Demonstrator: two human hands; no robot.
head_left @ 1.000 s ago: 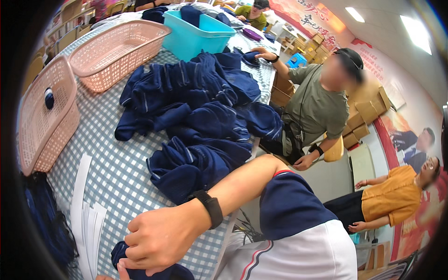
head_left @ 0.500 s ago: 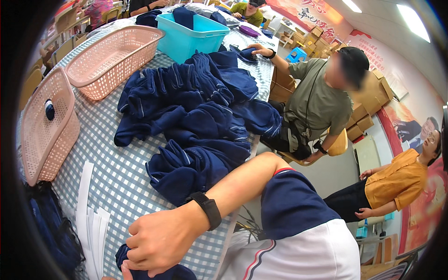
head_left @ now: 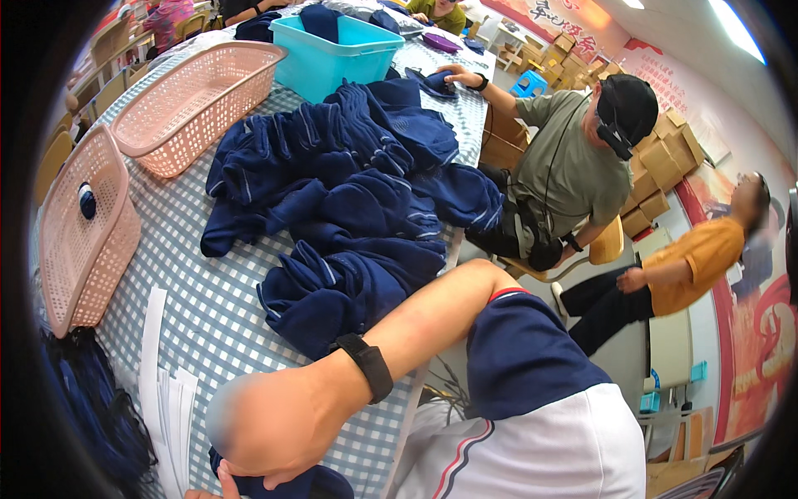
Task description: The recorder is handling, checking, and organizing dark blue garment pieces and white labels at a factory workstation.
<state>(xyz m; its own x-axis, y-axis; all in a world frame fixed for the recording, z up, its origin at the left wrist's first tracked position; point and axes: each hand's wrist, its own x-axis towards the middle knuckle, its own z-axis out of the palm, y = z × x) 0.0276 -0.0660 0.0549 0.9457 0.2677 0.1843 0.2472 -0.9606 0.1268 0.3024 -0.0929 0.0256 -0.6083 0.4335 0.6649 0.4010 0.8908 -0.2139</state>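
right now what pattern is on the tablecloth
The tablecloth has blue-grey and white checks; head view.

**Bright room, curved and partly smudged view**

My feed is bright, lit from overhead; a ceiling light (head_left: 737,29) at far right glares white. Soft shadows gather in the folds of the navy fabric pile (head_left: 345,195). I read the checked tablecloth (head_left: 212,291) sharply, but a smudge blurs part of the right hand (head_left: 278,424). Fisheye distortion bends straight edges, and blackness rings the frame.

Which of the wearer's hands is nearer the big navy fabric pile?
Right. The right hand is just below the navy pile; the left hand is farther below, at the picture's bottom edge.
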